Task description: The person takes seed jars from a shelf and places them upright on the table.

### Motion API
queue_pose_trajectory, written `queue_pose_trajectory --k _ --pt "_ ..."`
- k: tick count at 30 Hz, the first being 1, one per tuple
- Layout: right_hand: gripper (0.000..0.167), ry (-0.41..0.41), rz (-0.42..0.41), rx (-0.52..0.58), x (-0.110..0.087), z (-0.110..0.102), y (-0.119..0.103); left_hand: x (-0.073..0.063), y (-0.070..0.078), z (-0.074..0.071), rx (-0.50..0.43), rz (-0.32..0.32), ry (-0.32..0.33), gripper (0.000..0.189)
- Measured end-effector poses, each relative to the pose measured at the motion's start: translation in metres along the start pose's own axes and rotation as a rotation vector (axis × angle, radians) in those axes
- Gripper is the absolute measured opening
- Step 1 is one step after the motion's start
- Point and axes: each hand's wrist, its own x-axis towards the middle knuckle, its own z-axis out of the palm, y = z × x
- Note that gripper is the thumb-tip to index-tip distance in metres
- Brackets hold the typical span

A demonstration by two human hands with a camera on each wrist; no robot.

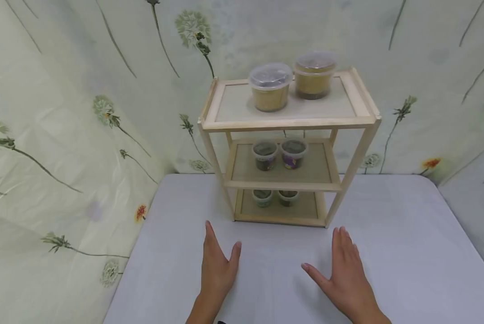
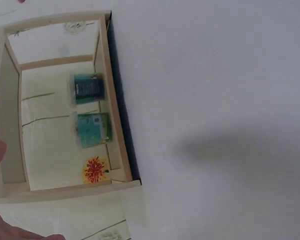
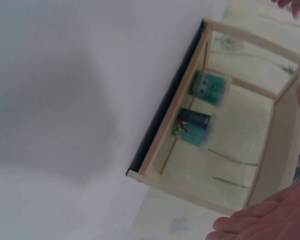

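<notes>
A three-tier wooden shelf (image 1: 288, 123) stands on the white table, in front of both hands. On its top tier sit two lidded clear tubs with yellowish contents, a left tub (image 1: 270, 96) and a right tub (image 1: 314, 83). Two small lidded cups, one dark (image 1: 265, 156) and one with a purple label (image 1: 293, 155), share the middle tier. Down on the bottom tier are two teal-labelled cups (image 2: 94, 129), partly hidden in the head view. My left hand (image 1: 217, 272) hovers before the shelf's left side, fingers straight, holding nothing. Opposite it, my right hand (image 1: 347, 279) is likewise outstretched, touching nothing.
The white table (image 1: 408, 252) reaches back to a pale curtain (image 1: 104, 90) printed with dandelions, which hangs behind and at the left. The shelf stands close to the table's back edge.
</notes>
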Motion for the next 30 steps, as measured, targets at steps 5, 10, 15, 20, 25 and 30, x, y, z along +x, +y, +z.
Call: queue_pose_trajectory --k 5,10,15,20,25,30 --pt "0.124 0.035 0.000 0.017 -0.003 -0.004 0.002 0.021 0.005 -0.001 -0.090 -0.066 0.010 0.096" --pt "0.124 0.079 -0.003 0.034 -0.006 -0.005 0.003 0.039 0.014 0.001 -0.179 -0.115 0.019 0.094" --pt "0.124 0.096 -0.002 0.061 -0.008 -0.007 0.006 0.056 0.018 0.005 -0.199 -0.081 0.034 0.090" --pt "0.126 0.117 -0.004 0.084 -0.008 -0.010 0.007 0.070 0.019 0.008 -0.246 -0.031 0.075 0.087" --pt "0.127 0.091 0.022 0.072 -0.009 -0.015 0.003 0.084 0.022 0.007 -0.321 0.016 0.093 0.082" --pt "0.126 0.061 0.045 0.074 -0.008 -0.023 -0.003 0.096 0.028 0.004 -0.384 0.043 0.072 0.076"
